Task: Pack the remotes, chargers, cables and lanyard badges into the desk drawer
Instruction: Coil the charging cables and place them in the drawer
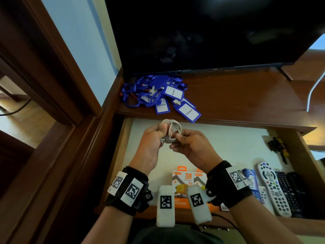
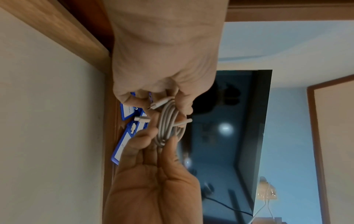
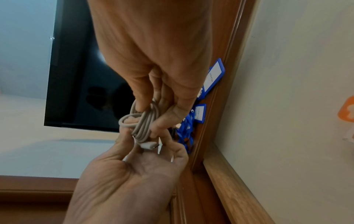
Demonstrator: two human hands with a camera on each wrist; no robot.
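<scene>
Cable (image 1: pixel 170 129) coil being gripped by left hand (image 1: pixel 152 144) and right hand (image 1: pixel 193 144) over drawer (image 1: pixel 219 138), probably needing lowering toward its back edge.

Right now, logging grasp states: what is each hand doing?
Left hand: fingers curled round the coiled white cable, holding it.
Right hand: fingers pinching the same cable coil.

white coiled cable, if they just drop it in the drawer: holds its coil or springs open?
Probably loosens. The white cable is only hand-coiled, with no tie visible, and both connector ends poke free in the wrist views. It looks floppy and light: the left hand and right hand hold it by pinching. Laid flat in the drawer, it should spread without rolling.
</scene>
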